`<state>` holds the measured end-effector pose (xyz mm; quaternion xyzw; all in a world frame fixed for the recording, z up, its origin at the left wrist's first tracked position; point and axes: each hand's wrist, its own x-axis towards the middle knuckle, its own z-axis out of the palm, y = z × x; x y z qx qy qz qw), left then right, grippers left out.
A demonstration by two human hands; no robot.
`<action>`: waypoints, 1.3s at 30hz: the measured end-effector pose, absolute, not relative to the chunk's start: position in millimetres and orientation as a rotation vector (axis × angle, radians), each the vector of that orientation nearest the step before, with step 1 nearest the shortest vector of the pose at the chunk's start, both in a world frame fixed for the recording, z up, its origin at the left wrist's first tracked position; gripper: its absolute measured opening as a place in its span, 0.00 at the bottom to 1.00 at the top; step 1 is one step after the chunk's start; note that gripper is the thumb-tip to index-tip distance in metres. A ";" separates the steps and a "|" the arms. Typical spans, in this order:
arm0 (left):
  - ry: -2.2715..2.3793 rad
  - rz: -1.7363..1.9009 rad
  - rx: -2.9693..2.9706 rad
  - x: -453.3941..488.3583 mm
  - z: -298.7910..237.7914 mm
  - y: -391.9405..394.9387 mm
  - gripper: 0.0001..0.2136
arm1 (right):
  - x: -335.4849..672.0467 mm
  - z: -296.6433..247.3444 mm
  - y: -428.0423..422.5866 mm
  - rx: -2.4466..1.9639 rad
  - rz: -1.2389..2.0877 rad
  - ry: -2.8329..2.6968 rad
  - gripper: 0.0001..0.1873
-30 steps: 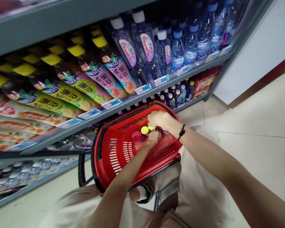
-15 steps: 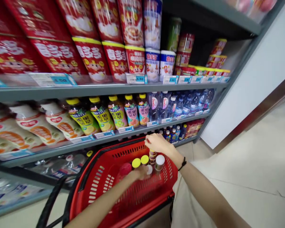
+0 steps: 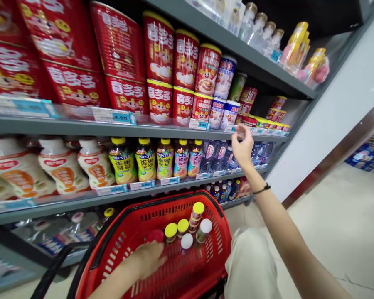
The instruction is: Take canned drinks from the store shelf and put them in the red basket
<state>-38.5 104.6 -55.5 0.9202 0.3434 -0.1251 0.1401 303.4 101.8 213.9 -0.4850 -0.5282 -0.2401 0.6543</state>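
Note:
My left hand (image 3: 148, 258) is low inside the red shopping basket (image 3: 187, 272), slightly blurred, its fingers loosely extended and holding nothing that I can see. Near it stand a red-lidded container (image 3: 156, 236), partly covered by the hand, and a white-lidded can (image 3: 186, 242). Two yellow-lidded cans (image 3: 171, 231) and another white-topped can (image 3: 204, 231) are grouped there with a stack of small yellow-lidded tins (image 3: 195, 218). Up at the shelf edge, my right hand (image 3: 243, 143) is empty, fingers curved and apart, just in front of the price tags below the small cans (image 3: 230, 113).
Red cans (image 3: 158, 101) fill the shelf above. Yellow-capped drink bottles (image 3: 146, 162) and white-capped bottles (image 3: 58, 166) line the shelf below. The basket's black handle (image 3: 57, 270) sticks out at left. A white panel (image 3: 327, 120) stands at right, beside the tiled floor (image 3: 339, 220).
My right hand has risen from above the small tin stack in the basket to the shelf edge. My left hand has moved left, off the white-lidded can. The view has shifted.

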 end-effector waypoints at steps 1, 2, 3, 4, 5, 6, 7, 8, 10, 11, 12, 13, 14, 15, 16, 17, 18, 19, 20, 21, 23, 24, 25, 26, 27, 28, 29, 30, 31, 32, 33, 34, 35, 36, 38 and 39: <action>0.995 -0.429 2.663 -35.0 -45.7 103.6 0.23 | 314.0 233.6 111.1 -1.143 -0.590 -1.169 0.25; 1.012 -0.504 2.656 -31.0 -36.9 102.3 0.23 | 324.0 252.2 120.3 -1.231 -0.613 -1.135 0.28; 1.024 -0.578 2.648 -26.9 -29.7 101.0 0.24 | 332.9 268.9 129.0 -1.348 -0.619 -1.104 0.29; 1.039 -0.619 2.640 -22.8 -24.8 99.8 0.23 | 340.3 283.5 136.9 -1.468 -0.607 -1.093 0.28; 1.046 -0.637 2.638 -18.9 -22.1 98.9 0.23 | 346.1 295.4 143.8 -1.573 -0.557 -1.111 0.26; 1.047 -0.634 2.644 -15.6 -21.4 98.3 0.23 | 350.2 304.6 149.7 -1.652 -0.477 -1.144 0.23; 1.044 -0.618 2.651 -13.0 -22.1 98.0 0.23 | 352.7 311.0 154.6 -1.701 -0.388 -1.185 0.20; 1.039 -0.606 2.657 -11.1 -23.7 97.8 0.22 | 353.9 315.0 158.5 -1.724 -0.307 -1.219 0.19; 1.031 -0.588 2.662 -10.0 -27.0 97.6 0.21 | 353.3 317.3 163.0 -1.729 -0.219 -1.241 0.18; 1.029 -0.585 2.661 -10.6 -27.9 97.4 0.21 | 352.2 316.8 163.6 -1.727 -0.215 -1.230 0.18; 1.031 -0.583 2.659 -11.7 -28.2 96.9 0.20 | 351.0 316.1 163.2 -1.723 -0.234 -1.207 0.19; 1.035 -0.578 2.659 -13.4 -27.8 96.2 0.20 | 349.9 315.5 161.8 -1.713 -0.268 -1.169 0.21; 1.040 -0.573 2.659 -15.2 -26.8 95.4 0.20 | 348.9 315.5 159.5 -1.690 -0.315 -1.123 0.24; 1.042 -0.569 2.658 -17.2 -25.6 94.5 0.21 | 348.1 316.3 156.3 -1.657 -0.372 -1.070 0.26; 1.040 -0.564 2.658 -19.1 -24.1 93.5 0.21 | 347.4 317.7 152.3 -1.618 -0.433 -1.008 0.29; 1.037 -0.558 2.658 -20.8 -22.8 92.6 0.21 | 346.4 319.6 147.6 -1.576 -0.492 -0.949 0.30; 1.036 -0.549 2.659 -22.2 -21.4 91.8 0.21 | 344.9 321.5 142.1 -1.528 -0.542 -0.905 0.31; 1.036 -0.539 2.660 -23.3 -20.3 91.2 0.21 | 342.4 322.8 135.9 -1.472 -0.578 -0.886 0.32; 1.037 -0.529 2.659 -24.2 -19.2 90.8 0.21 | 338.4 323.0 128.9 -1.400 -0.596 -0.894 0.33; 1.032 -0.504 2.660 -24.9 -18.2 90.5 0.21 | 332.8 321.6 121.2 -1.310 -0.595 -0.930 0.33; 0.990 -0.374 2.676 -26.6 -16.4 90.3 0.19 | 315.9 312.1 103.4 -1.102 -0.536 -1.050 0.34; 0.954 -0.282 2.685 -27.8 -15.5 90.4 0.18 | 304.8 303.5 93.6 -1.017 -0.482 -1.114 0.35; 0.916 -0.181 2.691 -29.3 -14.5 90.5 0.18 | 292.3 292.1 83.4 -0.965 -0.426 -1.164 0.35; 0.887 -0.083 2.691 -31.0 -13.4 90.7 0.19 | 278.8 278.0 73.3 -0.952 -0.361 -1.212 0.34; 0.869 0.003 2.683 -32.7 -12.0 91.0 0.21 | 264.8 261.4 63.9 -0.960 -0.280 -1.255 0.34; 0.861 0.077 2.670 -34.2 -10.3 91.5 0.24 | 250.4 242.5 55.7 -0.971 -0.183 -1.288 0.34; 0.856 0.156 2.652 -35.4 -8.2 92.1 0.28 | 236.3 221.6 49.4 -0.997 -0.058 -1.328 0.33; 0.852 0.243 2.633 -36.0 -5.9 93.0 0.32 | 222.5 199.3 45.5 -1.025 0.077 -1.356 0.33; 0.846 0.333 2.614 -36.1 -3.4 94.0 0.36 | 209.7 175.9 44.3 -1.045 0.218 -1.373 0.33; 0.840 0.415 2.597 -35.7 -1.1 95.2 0.39 | 198.0 152.2 45.7 -1.039 0.364 -1.381 0.32; 0.846 0.486 2.573 -34.9 0.5 96.5 0.41 | 187.7 128.8 49.4 -1.016 0.527 -1.381 0.36; 0.875 0.537 2.539 -34.0 1.1 97.7 0.43 | 179.1 106.4 54.8 -0.971 0.698 -1.368 0.43; 0.919 0.556 2.493 -33.3 0.4 98.7 0.45 | 172.3 85.5 61.1 -0.928 0.835 -1.338 0.49; 0.969 0.544 2.441 -32.9 -1.7 99.4 0.48 | 167.4 66.7 67.8 -0.885 0.929 -1.294 0.53; 1.032 0.474 2.350 -33.3 -9.3 99.4 0.50 | 162.9 36.7 79.6 -0.848 1.052 -1.193 0.54; 1.040 0.441 2.327 -33.9 -13.9 98.8 0.50 | 162.9 25.5 84.2 -0.859 1.093 -1.136 0.53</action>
